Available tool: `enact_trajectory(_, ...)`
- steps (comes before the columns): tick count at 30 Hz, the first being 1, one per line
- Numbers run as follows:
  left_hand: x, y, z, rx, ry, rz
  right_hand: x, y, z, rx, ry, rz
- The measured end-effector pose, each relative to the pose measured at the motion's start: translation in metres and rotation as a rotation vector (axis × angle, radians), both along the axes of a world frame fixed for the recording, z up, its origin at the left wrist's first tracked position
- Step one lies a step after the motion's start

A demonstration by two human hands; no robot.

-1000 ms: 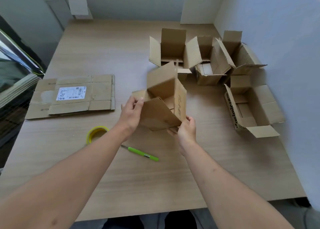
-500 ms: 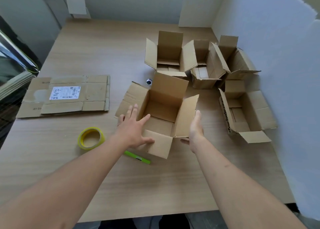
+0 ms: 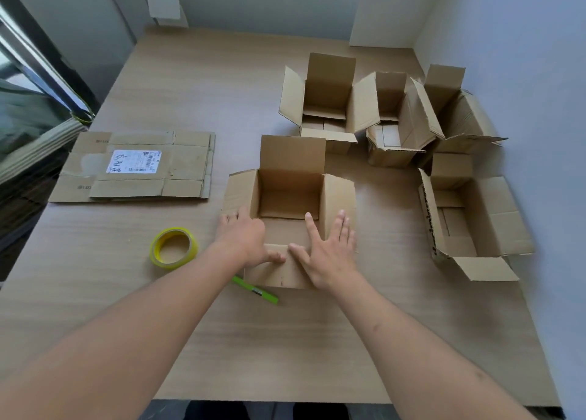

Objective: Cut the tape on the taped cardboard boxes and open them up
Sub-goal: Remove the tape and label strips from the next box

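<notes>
Pressing down on an open box [image 3: 290,194] near the middle of the desk [image 3: 285,340], both hands working side by side on its near flap. Left hand [image 3: 245,240] resting flat on the left flap and near edge, fingers loosely spread, gripping nothing. Right hand [image 3: 328,250] lying flat across the near flap and right flap, fingers straight and splayed, also gripping nothing.

Looking light and hollow: plain brown corrugated cardboard, stiff along the walls but bending easily at the creased flaps. Likely sliding readily on the smooth wood, so steadying with one palm while folding back a flap with the other seems wise. Best hold probably at a flap edge or across two opposite walls; squeezing hard risks buckling a side.

Standing upright with all four top flaps turned out, far flap upright, inside empty and shadowed. No tape visible on it from here.

Lying just left of the box: a yellow tape roll [image 3: 173,248]. Poking out from under the near left corner: a green cutter [image 3: 255,289]. Sitting farther back and right: three more opened boxes [image 3: 323,99] in a row, with a fourth [image 3: 469,216] to the right by the wall. Lying flat on the left: a flattened carton [image 3: 139,167] with a white label.
</notes>
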State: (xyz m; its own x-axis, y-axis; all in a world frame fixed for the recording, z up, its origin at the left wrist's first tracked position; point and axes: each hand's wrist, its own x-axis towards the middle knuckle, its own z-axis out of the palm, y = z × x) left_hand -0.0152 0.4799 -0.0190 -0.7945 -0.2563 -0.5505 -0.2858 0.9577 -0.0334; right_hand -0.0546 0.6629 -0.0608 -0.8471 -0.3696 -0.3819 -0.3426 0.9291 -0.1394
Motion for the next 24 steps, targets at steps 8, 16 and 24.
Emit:
enact_trajectory(8, 0.019, -0.026, -0.007, 0.108, 0.141, 0.165, -0.005, -0.030, 0.000, -0.048, 0.021, 0.394)
enact_trajectory(16, 0.028, -0.076, -0.013, 0.261, 0.395, 0.252, -0.021, -0.079, -0.010, -0.195, 0.280, 0.406)
enact_trajectory(24, 0.002, -0.167, -0.006, 0.276, 0.691, 0.271, -0.032, -0.150, -0.002, -0.436, 0.604, 0.345)
